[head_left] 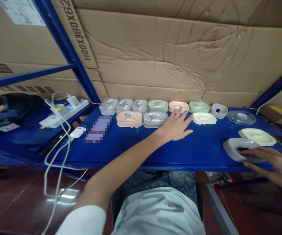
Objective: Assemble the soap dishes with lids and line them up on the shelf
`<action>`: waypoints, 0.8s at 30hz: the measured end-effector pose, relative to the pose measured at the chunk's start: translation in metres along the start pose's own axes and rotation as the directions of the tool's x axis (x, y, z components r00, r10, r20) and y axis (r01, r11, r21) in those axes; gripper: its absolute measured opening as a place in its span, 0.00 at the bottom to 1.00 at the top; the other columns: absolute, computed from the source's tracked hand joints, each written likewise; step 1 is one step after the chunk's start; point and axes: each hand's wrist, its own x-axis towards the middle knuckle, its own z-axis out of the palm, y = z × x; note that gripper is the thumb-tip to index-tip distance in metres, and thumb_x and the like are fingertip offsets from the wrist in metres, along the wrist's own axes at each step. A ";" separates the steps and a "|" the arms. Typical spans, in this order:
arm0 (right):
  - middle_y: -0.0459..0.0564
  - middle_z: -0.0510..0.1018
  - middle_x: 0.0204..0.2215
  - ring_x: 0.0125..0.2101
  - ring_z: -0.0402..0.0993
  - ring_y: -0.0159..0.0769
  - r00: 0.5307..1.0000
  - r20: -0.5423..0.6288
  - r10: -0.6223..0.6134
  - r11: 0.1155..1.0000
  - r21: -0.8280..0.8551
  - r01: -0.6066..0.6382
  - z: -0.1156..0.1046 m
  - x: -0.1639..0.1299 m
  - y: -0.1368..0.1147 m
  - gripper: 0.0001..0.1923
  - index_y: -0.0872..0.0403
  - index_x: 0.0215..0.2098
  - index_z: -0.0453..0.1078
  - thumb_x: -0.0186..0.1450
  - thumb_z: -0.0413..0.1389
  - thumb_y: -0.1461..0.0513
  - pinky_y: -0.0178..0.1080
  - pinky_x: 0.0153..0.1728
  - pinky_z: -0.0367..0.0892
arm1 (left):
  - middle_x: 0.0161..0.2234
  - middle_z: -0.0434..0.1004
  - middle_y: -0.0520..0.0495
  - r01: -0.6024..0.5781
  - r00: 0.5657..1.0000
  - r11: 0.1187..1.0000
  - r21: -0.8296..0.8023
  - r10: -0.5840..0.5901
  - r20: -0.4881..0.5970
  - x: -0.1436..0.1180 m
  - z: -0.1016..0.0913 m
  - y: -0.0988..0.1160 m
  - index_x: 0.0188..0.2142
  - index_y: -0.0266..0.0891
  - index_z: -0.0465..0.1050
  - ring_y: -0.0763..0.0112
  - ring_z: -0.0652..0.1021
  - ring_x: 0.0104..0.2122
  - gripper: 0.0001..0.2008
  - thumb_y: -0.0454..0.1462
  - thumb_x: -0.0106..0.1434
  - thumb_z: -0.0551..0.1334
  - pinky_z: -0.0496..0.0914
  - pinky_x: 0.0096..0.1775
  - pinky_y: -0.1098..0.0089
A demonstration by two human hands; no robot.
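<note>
A: Left hand (176, 125): stretched forward over the blue shelf (155, 150), fingers spread wide, nothing held. Fingertips just short of a peach soap box (178, 106) in the back row; contact impossible to confirm.

B: Right hand (274, 166): low at the right edge, partly cut off by the frame. Fingers laid flat on a grey soap-box base (239, 148), fingertips at its dark central opening (grip not closed around it, so far as visible).

A: Just behind that base: a cream tray insert (257, 136). Farther back: a clear lid (241, 117), a second grey base (218, 110) and another cream insert (204, 118).

B: Assembled boxes in two rows: three clear-grey and one green (157, 105) at the rear, a second green one (199, 106) right of the peach one; in front, a larger peach box (129, 118) touching a grey box (155, 119).

A: Left of the rows: a blurred rectangular object (97, 129), unreadable. Power strip (64, 112) with white cables trailing off the shelf edge. Dark rounded object (7, 109) at far left, partly cropped, not identifiable.
</note>
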 end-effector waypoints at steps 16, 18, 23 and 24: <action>0.51 0.69 0.72 0.70 0.68 0.61 0.980 -0.070 -0.184 0.964 0.184 0.194 0.021 0.009 -0.065 0.33 0.32 0.71 0.70 0.69 0.63 0.42 0.62 0.69 0.68 | 0.67 0.69 0.21 0.130 0.969 0.967 -0.219 -0.077 0.234 0.059 0.034 0.015 0.70 0.30 0.66 0.32 0.70 0.66 0.36 0.55 0.75 0.60 0.69 0.61 0.43; 0.50 0.75 0.66 0.65 0.75 0.59 0.981 -0.124 -0.150 0.955 0.238 0.176 0.022 0.013 -0.067 0.30 0.29 0.68 0.71 0.69 0.64 0.44 0.60 0.66 0.71 | 0.64 0.72 0.22 0.104 0.966 0.961 -0.257 -0.036 0.256 0.047 0.029 0.011 0.68 0.29 0.66 0.34 0.73 0.64 0.37 0.54 0.72 0.64 0.70 0.59 0.45; 0.52 0.79 0.61 0.60 0.78 0.56 0.940 -0.333 -0.070 0.903 0.379 0.201 0.011 0.044 -0.090 0.24 0.33 0.64 0.76 0.71 0.64 0.48 0.58 0.62 0.71 | 0.61 0.75 0.30 0.113 0.990 0.844 -0.524 -0.053 0.129 0.005 0.013 0.000 0.62 0.37 0.67 0.41 0.77 0.60 0.36 0.46 0.60 0.75 0.73 0.57 0.50; 0.53 0.79 0.60 0.60 0.78 0.56 0.928 -0.367 -0.069 0.889 0.400 0.224 0.008 0.055 -0.099 0.23 0.35 0.64 0.77 0.72 0.64 0.48 0.58 0.62 0.71 | 0.63 0.74 0.31 0.097 0.995 0.794 -0.600 -0.061 0.080 -0.003 0.008 -0.002 0.64 0.38 0.65 0.41 0.76 0.61 0.39 0.45 0.58 0.76 0.72 0.59 0.50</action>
